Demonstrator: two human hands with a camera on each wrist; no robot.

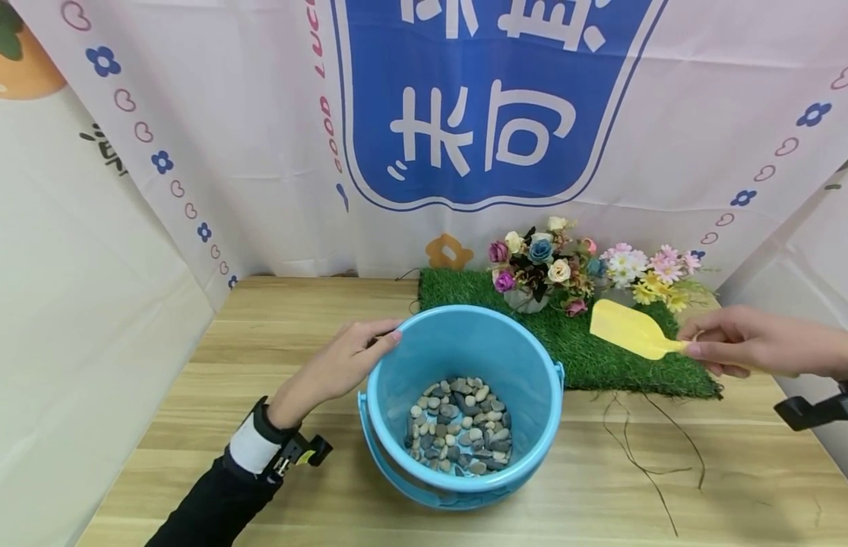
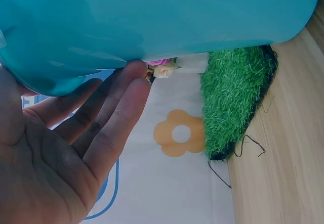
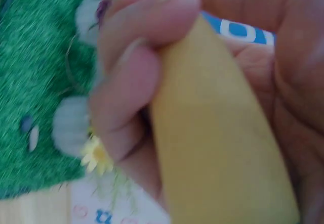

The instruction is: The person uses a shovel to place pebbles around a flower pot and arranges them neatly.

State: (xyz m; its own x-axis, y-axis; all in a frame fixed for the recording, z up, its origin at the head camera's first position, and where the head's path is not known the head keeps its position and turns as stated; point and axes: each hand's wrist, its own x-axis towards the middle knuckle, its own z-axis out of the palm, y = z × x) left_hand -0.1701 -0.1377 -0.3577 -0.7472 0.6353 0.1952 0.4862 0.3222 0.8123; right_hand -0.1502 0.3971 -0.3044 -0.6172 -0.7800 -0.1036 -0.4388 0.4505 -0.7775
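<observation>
Fingers (image 3: 129, 77) of the right hand (image 1: 762, 342) are curled tight round the handle of a yellow plastic toy shovel (image 1: 625, 328), thumb pressed along it, and over on the left the left hand (image 1: 338, 357) has the rim of a blue plastic bucket (image 1: 458, 334), thumb over the lip, fingers laid along the outside. Smooth, glossy and round, that bucket, its curved carrying handle (image 1: 424, 499) drooping on the near side; inside, rounded pebbles (image 1: 465, 425), grey, cream and near-black, scatter across the bottom with blue showing between. The shovel is up in the air, right of the bucket, above the bristly artificial turf mat (image 1: 574, 357), and look at the line of it: long axis aslant, broad, shallow blade aimed left and slightly far, handle running right and near. Beyond the blade, artificial roses (image 1: 559, 270) and daisies (image 1: 627, 266) crowd the far side, all on a wood-grain tabletop (image 1: 314, 505). Now the right wrist view, blurred, gives us the handle's widening shape, plus a dark stone (image 3: 26, 123) and a pale stone (image 3: 34, 138) on the turf, out of sight from the head. The left wrist view adds four nearly straight fingers outside the bucket, hardly visible from above.
</observation>
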